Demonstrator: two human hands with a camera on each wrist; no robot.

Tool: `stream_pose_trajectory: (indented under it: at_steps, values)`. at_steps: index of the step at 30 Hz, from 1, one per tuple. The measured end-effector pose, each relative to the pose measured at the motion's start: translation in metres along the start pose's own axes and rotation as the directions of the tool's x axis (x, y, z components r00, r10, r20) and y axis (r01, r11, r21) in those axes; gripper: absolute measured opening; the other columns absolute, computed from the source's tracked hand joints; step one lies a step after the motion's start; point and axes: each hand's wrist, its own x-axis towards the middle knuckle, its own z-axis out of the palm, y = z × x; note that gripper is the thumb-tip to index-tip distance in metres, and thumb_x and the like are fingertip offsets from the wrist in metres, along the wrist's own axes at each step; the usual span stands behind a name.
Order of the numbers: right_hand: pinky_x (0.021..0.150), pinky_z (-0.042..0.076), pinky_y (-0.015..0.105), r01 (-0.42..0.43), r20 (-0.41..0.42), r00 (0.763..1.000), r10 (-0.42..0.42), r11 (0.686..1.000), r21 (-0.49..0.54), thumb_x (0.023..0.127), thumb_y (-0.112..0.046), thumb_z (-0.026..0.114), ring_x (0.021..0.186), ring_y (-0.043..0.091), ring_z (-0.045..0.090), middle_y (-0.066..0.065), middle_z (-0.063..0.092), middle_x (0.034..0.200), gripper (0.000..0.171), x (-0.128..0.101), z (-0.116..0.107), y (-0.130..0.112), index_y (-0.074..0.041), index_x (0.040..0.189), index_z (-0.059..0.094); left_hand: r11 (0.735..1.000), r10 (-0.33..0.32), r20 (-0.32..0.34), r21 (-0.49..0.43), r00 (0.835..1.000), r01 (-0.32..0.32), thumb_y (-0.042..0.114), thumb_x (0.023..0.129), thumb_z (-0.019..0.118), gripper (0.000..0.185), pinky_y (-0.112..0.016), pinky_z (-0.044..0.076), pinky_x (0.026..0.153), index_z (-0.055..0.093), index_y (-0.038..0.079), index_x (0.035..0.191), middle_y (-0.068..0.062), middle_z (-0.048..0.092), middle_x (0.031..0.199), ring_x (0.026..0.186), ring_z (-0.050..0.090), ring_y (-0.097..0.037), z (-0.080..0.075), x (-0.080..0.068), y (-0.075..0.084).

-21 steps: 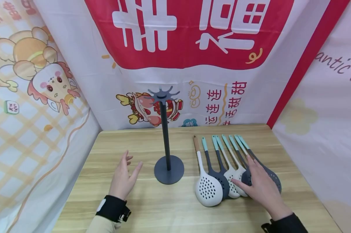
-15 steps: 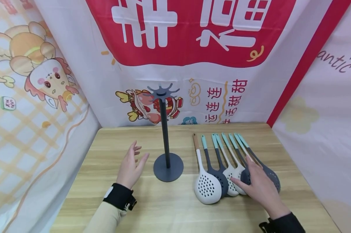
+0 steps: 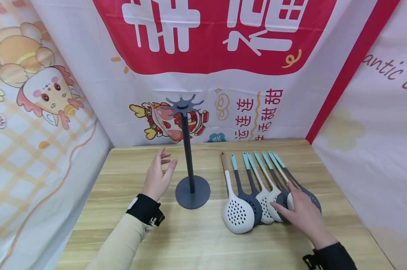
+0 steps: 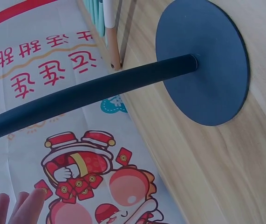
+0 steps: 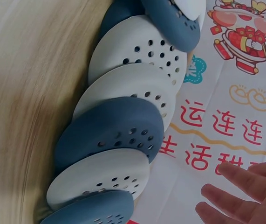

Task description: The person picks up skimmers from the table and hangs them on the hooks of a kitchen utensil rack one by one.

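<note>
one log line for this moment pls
left hand: open beside stand pole | right hand: open, on skimmer heads | stand hooks: bare

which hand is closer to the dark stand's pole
Left. The left hand hovers open just left of the stand, not touching its pole. The right hand is well to the right, fingers spread over the row of skimmers.

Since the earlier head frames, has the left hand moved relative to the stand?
Yes. The left hand has moved toward the pole of the dark utensil stand; the gap to the pole is narrower, fingers open.
</note>
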Motion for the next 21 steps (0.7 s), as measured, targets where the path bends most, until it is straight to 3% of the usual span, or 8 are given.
stream_pose_trajectory:
  at_steps: [14, 21]
  values:
    - [0.106, 0.035, 0.068, 0.003, -0.020, 1.000, -0.003, 1.000, 0.002, 0.086, -0.070, 0.059, 0.131, 0.057, 0.040, 0.040, 0.039, 0.145, 0.108, 0.010, 0.005, 0.014, 0.012, 0.149, 0.029, 0.997, 0.054, 0.031, -0.062, 0.998, -0.052, 0.043, 0.102, 0.052, 0.069, -0.051, 0.053, 0.099, 0.025, 0.009, 0.155, -0.015, 0.051, 0.142, 0.126, 0.056, -0.030, 0.006, 0.011, 0.016]
    - [0.105, 0.034, 0.070, -0.011, -0.007, 1.000, 0.012, 1.000, 0.024, 0.086, -0.069, 0.060, 0.131, 0.058, 0.039, 0.039, 0.040, 0.145, 0.105, 0.008, 0.006, 0.015, 0.012, 0.146, 0.034, 0.987, 0.049, 0.088, -0.158, 0.995, -0.034, 0.043, 0.103, 0.050, 0.066, -0.050, 0.048, 0.105, 0.025, 0.015, 0.156, -0.013, 0.048, 0.146, 0.132, 0.051, -0.030, 0.013, 0.020, 0.025]
